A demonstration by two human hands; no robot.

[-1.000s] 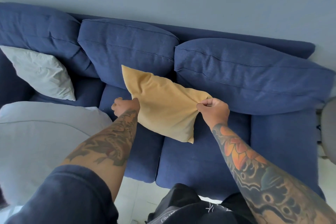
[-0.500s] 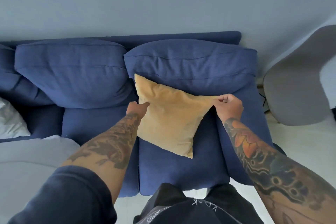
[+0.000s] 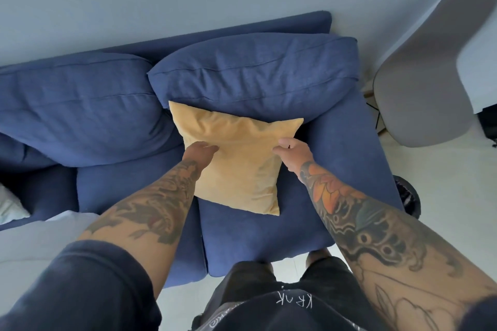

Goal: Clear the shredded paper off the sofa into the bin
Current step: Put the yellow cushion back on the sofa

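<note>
No shredded paper shows on the blue sofa [image 3: 269, 234]. A yellow cushion [image 3: 236, 158] lies on the right seat and leans on the back cushion. My left hand [image 3: 200, 149] rests on its left edge with the fingers fairly straight. At the cushion's right edge, below the free top corner, my right hand [image 3: 291, 150] touches it with loosely curled fingers. A black round bin [image 3: 407, 197] stands on the floor beside the sofa's right end, mostly hidden by the sofa.
A grey chair [image 3: 425, 67] stands at the right, near the wall. A pale cushion [image 3: 10, 207] peeks in at the far left on the sofa. A light grey surface [image 3: 32, 239] lies at the lower left. White floor runs along the sofa's front.
The cushion was carried from the middle seat to the right seat and set against the back cushion. Both hands have loosened; the right one has let go of the corner.
</note>
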